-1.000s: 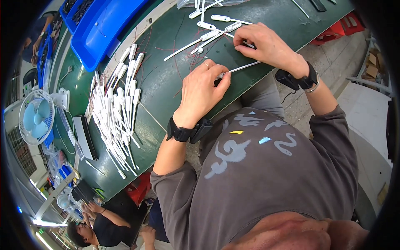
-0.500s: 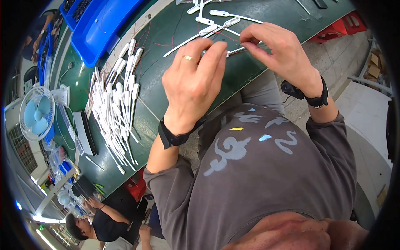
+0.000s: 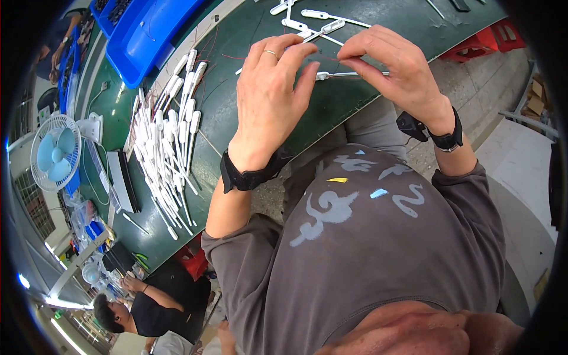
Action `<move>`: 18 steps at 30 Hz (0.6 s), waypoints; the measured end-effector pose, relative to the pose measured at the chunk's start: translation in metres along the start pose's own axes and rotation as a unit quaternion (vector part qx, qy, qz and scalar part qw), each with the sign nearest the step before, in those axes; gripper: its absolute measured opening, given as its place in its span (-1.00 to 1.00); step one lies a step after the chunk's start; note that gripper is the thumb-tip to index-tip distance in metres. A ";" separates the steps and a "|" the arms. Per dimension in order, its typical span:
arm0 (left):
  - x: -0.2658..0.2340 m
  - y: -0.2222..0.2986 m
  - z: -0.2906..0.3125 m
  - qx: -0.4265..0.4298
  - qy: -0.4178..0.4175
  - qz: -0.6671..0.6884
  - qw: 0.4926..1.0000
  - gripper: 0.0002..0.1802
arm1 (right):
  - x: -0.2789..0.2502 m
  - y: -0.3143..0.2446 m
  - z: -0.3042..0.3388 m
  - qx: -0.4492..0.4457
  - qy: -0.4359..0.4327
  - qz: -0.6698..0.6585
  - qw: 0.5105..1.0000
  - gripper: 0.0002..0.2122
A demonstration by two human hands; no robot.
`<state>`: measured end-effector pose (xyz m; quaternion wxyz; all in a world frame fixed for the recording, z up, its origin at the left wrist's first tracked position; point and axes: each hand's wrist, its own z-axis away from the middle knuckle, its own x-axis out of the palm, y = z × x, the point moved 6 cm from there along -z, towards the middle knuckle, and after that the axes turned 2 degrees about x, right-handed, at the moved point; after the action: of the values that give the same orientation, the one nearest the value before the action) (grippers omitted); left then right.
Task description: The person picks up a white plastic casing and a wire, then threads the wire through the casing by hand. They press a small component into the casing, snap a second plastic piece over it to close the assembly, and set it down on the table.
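My right hand pinches the end of a thin red wire between thumb and forefinger. Across from it, my left hand, with a ring on one finger, has its thumb and forefinger apart near the wire's other side. Below the fingertips a slim white plastic stick lies on the green table near its edge, its wider head partly by my left thumb. Just beyond my hands are several similar white sticks with oval heads, crossing one another.
A big pile of white sticks covers the table at left, with loose red wires behind it. Farther off stand a blue tray and a small fan. A red stool is beyond the table edge. Another person works at lower left.
My left hand has shifted slightly up, and its thumb and forefinger have spread apart. My right hand stays nearly in place, pinching the wire. The white stick below shows more fully now.
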<state>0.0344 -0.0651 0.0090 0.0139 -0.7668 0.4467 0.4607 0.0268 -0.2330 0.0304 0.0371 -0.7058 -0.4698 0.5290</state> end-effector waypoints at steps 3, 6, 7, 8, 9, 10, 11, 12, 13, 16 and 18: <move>0.001 0.004 -0.008 -0.005 -0.016 0.030 0.999 -0.80 | -0.001 0.001 0.001 0.005 0.013 0.003 1.000 -0.85; 0.005 0.012 -0.015 0.000 -0.056 0.049 0.997 -0.81 | -0.001 0.006 0.005 0.007 0.024 -0.003 1.000 -0.83; 0.010 0.014 -0.015 -0.007 -0.071 0.047 0.996 -0.80 | 0.000 0.009 0.008 0.008 0.029 -0.012 0.999 -0.81; 0.015 0.015 -0.015 -0.014 -0.087 0.045 0.995 -0.79 | 0.000 0.011 0.011 0.009 0.033 -0.022 0.999 -0.80; 0.020 0.015 -0.014 -0.020 -0.102 0.043 0.994 -0.77 | 0.000 0.012 0.013 0.010 0.035 -0.021 0.999 -0.80; 0.023 0.015 -0.013 -0.019 -0.104 0.043 0.994 -0.77 | 0.001 0.016 0.016 0.041 0.027 -0.060 0.997 -0.78; 0.023 0.015 -0.011 -0.017 -0.080 0.061 0.995 -0.78 | 0.002 0.019 0.018 0.071 0.019 -0.100 0.992 -0.77; 0.023 0.014 -0.009 -0.016 -0.057 0.079 0.995 -0.78 | 0.004 0.023 0.020 0.101 0.011 -0.139 0.985 -0.75; 0.022 0.013 -0.007 -0.014 -0.034 0.096 0.995 -0.78 | 0.004 0.025 0.020 0.101 0.014 -0.139 0.985 -0.75; 0.023 0.011 -0.003 -0.010 -0.020 0.120 0.993 -0.79 | -0.002 0.038 0.017 0.074 0.051 -0.043 0.995 -0.75; 0.022 0.011 -0.001 -0.005 -0.015 0.134 0.991 -0.79 | 0.004 0.042 0.010 0.026 0.042 -0.015 0.999 -0.76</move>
<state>0.0307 -0.0873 -0.0024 -0.0453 -0.6931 0.5426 0.4724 0.0450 -0.2583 -0.0004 0.0831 -0.7193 -0.4643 0.5100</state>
